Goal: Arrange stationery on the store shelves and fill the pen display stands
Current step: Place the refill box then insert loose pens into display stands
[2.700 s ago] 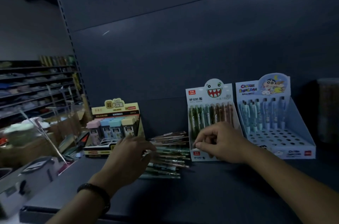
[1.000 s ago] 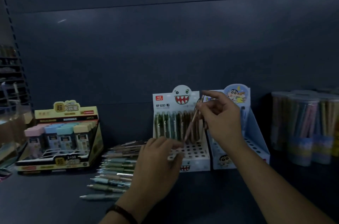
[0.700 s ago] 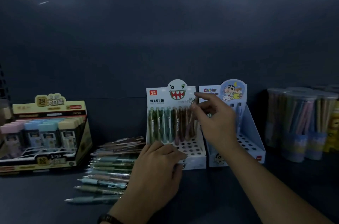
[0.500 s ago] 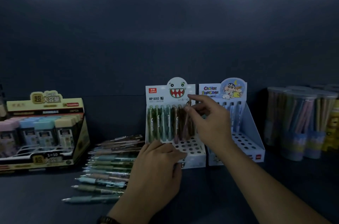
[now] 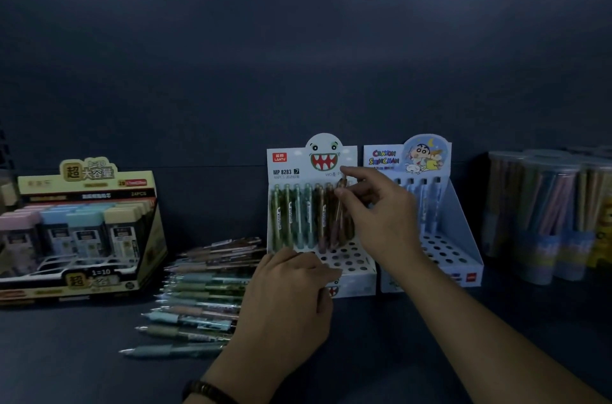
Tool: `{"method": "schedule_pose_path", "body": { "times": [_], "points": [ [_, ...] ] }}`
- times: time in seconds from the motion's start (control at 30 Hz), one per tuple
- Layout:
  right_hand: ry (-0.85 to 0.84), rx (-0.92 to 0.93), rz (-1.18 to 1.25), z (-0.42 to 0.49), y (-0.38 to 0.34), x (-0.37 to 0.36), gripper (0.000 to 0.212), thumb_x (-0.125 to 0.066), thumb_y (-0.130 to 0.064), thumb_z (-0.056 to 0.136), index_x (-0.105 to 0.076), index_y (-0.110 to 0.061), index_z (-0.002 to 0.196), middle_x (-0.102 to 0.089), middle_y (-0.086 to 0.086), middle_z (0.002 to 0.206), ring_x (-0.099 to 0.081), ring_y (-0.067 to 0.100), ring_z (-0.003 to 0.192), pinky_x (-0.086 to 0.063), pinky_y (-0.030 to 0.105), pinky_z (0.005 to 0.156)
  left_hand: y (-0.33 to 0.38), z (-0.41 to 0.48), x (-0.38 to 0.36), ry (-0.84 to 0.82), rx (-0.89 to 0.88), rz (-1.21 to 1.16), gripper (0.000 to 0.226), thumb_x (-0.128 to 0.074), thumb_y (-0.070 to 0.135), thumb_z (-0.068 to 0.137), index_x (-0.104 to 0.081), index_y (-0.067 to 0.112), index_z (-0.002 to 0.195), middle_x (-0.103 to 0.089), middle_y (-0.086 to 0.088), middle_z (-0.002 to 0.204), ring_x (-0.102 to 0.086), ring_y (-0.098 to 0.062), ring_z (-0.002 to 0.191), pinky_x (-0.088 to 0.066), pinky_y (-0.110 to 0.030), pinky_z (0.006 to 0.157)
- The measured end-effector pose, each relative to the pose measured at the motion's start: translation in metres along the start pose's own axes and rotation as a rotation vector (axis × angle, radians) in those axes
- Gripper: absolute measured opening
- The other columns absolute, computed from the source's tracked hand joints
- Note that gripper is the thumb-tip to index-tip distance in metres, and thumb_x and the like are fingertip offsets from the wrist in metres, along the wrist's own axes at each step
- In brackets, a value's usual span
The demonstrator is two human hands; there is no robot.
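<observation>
The right hand (image 5: pixel 381 221) pinches a brown pen (image 5: pixel 337 223), upright in the white stand (image 5: pixel 360 276) among green and brown pens (image 5: pixel 298 218); the left hand (image 5: pixel 291 297) rests loosely on its front.

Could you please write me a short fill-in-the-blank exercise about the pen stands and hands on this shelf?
The right hand pinches a brown ____ over the monster stand.
The left hand rests on that stand's ____ edge.
The loose pens lie on the shelf to that stand's ____.
The blue stand holds pens only in its ____ row.
Missing words: pen; front; left; back.
</observation>
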State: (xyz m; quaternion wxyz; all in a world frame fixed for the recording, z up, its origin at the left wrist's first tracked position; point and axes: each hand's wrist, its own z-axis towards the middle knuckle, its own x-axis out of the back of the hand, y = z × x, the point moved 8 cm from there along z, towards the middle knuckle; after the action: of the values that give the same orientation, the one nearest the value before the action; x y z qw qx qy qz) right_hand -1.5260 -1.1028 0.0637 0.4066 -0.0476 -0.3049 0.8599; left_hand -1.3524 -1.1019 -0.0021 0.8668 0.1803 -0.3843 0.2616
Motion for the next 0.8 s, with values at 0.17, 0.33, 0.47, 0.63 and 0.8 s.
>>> {"method": "schedule_pose_path", "body": {
  "times": [0.17,0.33,0.47,0.63,0.8],
  "points": [
    [0.007,-0.002,-0.036,0.000,-0.002,0.000,0.027,-0.076,-0.023,0.096,-0.073,-0.033,0.121,-0.070,-0.013,0.082,-0.067,-0.002,0.081,-0.047,0.006,0.069,-0.001,-0.001,-0.001,-0.004,0.003,-0.002,0.035,-0.066,0.026,0.083,-0.078,0.038,0.114,-0.072,0.020,0.105,-0.061,-0.010,0.099,-0.054,-0.032,0.091],
    [-0.013,-0.009,-0.070,-0.001,-0.001,-0.001,0.029,-0.078,-0.023,0.095,-0.074,-0.035,0.121,-0.070,-0.015,0.084,-0.067,-0.003,0.084,-0.047,0.005,0.071,-0.001,0.000,0.000,0.000,0.007,-0.002,0.035,-0.064,0.027,0.085,-0.077,0.039,0.114,-0.071,0.021,0.105,-0.060,-0.009,0.100,-0.053,-0.031,0.092],
    [-0.092,0.008,-0.127,-0.002,-0.003,-0.008,0.030,-0.078,-0.024,0.094,-0.075,-0.034,0.122,-0.071,-0.017,0.087,-0.066,-0.005,0.087,-0.046,0.003,0.074,-0.001,-0.001,0.000,-0.003,0.005,-0.006,0.036,-0.065,0.026,0.083,-0.077,0.038,0.114,-0.071,0.021,0.105,-0.061,-0.010,0.099,-0.053,-0.032,0.091],
    [-0.133,0.040,-0.172,-0.004,-0.006,-0.011,0.027,-0.070,-0.026,0.099,-0.076,-0.032,0.124,-0.070,-0.024,0.089,-0.067,-0.008,0.085,-0.054,0.014,0.080,0.000,-0.001,0.002,0.001,0.003,-0.017,0.036,-0.063,0.027,0.083,-0.077,0.038,0.114,-0.072,0.021,0.106,-0.061,-0.009,0.100,-0.053,-0.033,0.091],
    [-0.175,-0.003,-0.243,-0.002,-0.002,-0.008,0.030,-0.058,-0.012,0.103,-0.077,-0.024,0.123,-0.057,-0.028,0.056,-0.052,0.004,0.047,-0.036,0.009,0.050,0.001,-0.001,0.002,-0.010,0.002,-0.006,0.037,-0.060,0.029,0.087,-0.075,0.040,0.118,-0.071,0.022,0.109,-0.060,-0.008,0.104,-0.051,-0.032,0.095]
  ]
}}
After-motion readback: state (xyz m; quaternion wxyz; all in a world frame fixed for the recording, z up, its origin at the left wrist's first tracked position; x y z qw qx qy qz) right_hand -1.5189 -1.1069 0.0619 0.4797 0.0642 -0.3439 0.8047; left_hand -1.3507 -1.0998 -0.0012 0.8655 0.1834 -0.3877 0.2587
